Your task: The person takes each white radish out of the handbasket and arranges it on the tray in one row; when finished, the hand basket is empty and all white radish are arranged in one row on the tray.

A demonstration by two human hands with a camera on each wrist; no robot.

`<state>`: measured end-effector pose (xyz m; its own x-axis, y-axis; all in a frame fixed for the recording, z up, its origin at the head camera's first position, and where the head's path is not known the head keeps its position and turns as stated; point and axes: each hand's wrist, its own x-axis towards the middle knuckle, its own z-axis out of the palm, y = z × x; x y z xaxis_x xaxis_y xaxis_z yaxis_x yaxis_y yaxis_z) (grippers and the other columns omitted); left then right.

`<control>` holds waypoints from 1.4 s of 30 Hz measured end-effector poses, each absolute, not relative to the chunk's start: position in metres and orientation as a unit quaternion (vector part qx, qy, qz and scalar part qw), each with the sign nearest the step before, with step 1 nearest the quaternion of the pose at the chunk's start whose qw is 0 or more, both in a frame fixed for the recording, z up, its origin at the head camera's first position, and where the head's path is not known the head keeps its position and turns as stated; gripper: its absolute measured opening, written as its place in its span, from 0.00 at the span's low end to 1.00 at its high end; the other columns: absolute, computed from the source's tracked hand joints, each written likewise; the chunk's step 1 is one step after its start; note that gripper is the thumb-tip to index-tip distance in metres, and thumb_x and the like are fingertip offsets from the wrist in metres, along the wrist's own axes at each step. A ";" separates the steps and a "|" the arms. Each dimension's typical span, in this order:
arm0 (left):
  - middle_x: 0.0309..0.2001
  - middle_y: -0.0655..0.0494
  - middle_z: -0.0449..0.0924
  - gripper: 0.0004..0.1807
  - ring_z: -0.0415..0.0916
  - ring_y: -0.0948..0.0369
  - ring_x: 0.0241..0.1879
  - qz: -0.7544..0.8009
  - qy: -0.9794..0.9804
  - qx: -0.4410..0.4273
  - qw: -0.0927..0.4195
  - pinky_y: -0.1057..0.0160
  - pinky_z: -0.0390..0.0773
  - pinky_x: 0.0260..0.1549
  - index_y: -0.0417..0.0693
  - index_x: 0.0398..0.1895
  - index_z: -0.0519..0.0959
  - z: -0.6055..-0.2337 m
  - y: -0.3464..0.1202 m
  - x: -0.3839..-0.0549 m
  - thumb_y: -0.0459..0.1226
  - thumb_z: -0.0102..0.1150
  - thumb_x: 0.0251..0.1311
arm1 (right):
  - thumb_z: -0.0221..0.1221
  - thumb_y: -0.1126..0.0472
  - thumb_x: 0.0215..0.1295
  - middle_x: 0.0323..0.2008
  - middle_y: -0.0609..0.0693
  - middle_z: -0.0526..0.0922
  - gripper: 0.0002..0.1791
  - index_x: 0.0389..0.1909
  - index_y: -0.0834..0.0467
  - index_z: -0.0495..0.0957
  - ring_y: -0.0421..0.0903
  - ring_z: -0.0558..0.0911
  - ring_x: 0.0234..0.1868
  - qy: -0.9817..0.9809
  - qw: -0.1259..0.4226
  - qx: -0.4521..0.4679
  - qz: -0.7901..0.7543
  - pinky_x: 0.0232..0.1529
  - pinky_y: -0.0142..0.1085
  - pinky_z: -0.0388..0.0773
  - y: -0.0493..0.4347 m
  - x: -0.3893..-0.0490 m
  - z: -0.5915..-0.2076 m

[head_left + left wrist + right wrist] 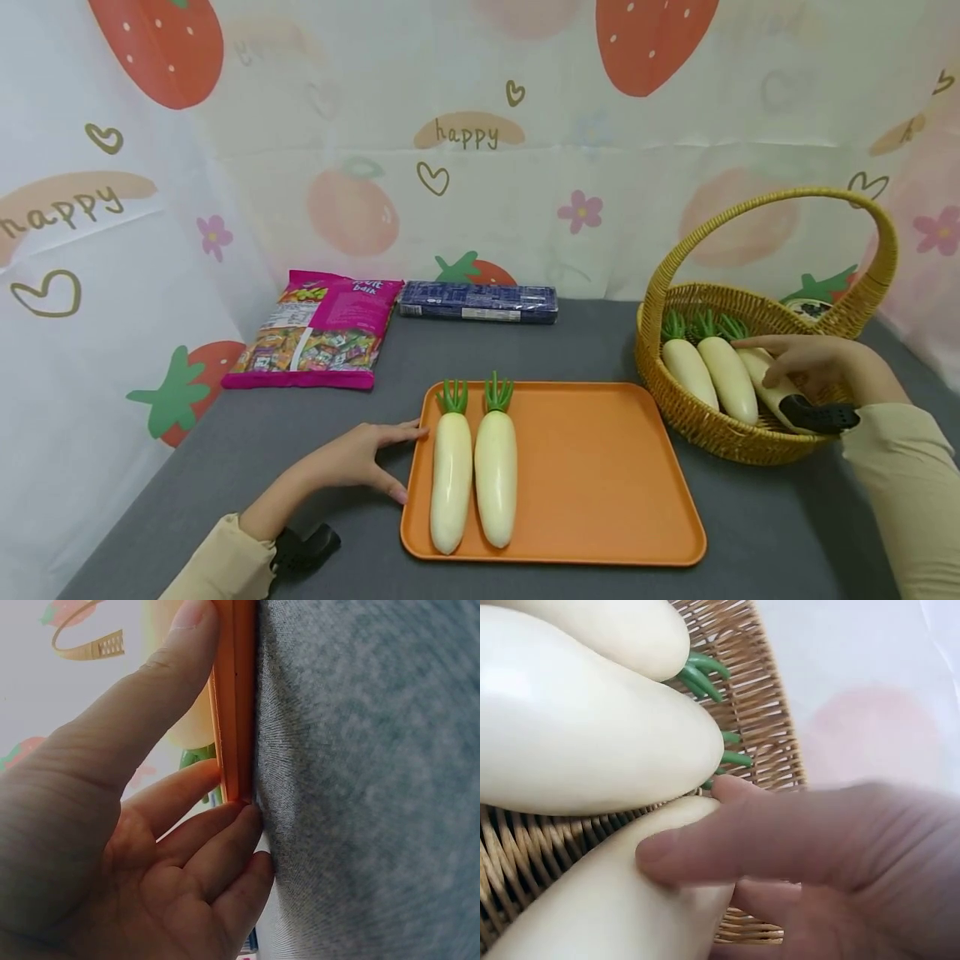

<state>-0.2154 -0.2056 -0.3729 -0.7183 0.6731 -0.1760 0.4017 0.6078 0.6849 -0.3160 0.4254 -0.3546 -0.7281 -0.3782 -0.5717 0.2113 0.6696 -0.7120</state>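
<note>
Three white radishes lie side by side in a wicker basket (701,427) on the person's right, green tops toward the far rim. The rightmost radish (771,398) is under the right hand (825,362); the middle radish (727,382) and the leftmost radish (688,372) lie just beside it. Two more, an outer radish (452,483) and an inner radish (496,479), lie parallel at the left end of an orange tray (600,475), near the left hand (360,458).

The tray and basket stand on a dark grey tabletop (360,550). Behind the tray are a pink bag of wrapped candies (322,333) and a dark blue packet (480,302). A white curtain (637,167) printed with strawberries, hearts and "happy" surrounds the table.

The left hand is spread and relaxed, its thumb and fingertips touching the tray's left edge. The right hand is partly closed and grips the rightmost radish near its leafy end, thumb on top and fingers along the far side.
</note>
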 end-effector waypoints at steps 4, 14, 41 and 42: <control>0.63 0.42 0.57 0.44 0.52 0.47 0.62 0.315 0.872 0.311 0.211 0.44 0.56 0.55 0.44 0.63 0.64 -0.373 -0.206 -0.215 0.50 0.68 0.40 | 0.51 0.72 0.58 0.61 0.74 0.29 0.44 0.68 0.62 0.35 0.53 0.71 0.38 0.834 0.341 -0.040 -0.432 0.33 0.44 0.71 0.387 -0.274 -0.314; 0.63 0.42 0.57 0.45 0.53 0.47 0.62 0.312 0.873 0.311 0.210 0.45 0.56 0.55 0.44 0.63 0.64 -0.375 -0.206 -0.216 0.50 0.69 0.39 | 0.58 0.63 0.57 0.58 0.74 0.53 0.47 0.69 0.61 0.37 0.46 0.73 0.28 0.851 0.289 -0.041 -0.436 0.29 0.42 0.73 0.381 -0.268 -0.298; 0.63 0.41 0.57 0.44 0.53 0.46 0.62 0.310 0.873 0.316 0.206 0.44 0.56 0.54 0.43 0.63 0.64 -0.372 -0.204 -0.214 0.50 0.69 0.40 | 0.49 0.60 0.67 0.64 0.71 0.30 0.39 0.69 0.58 0.33 0.57 0.59 0.60 0.845 0.162 -0.104 -0.500 0.44 0.46 0.73 0.359 -0.231 -0.273; 0.63 0.41 0.57 0.44 0.53 0.46 0.62 0.311 0.873 0.316 0.205 0.44 0.56 0.54 0.43 0.63 0.64 -0.372 -0.205 -0.214 0.50 0.69 0.40 | 0.49 0.60 0.67 0.64 0.71 0.31 0.39 0.69 0.57 0.33 0.50 0.64 0.58 0.844 0.158 -0.103 -0.502 0.44 0.46 0.73 0.357 -0.230 -0.273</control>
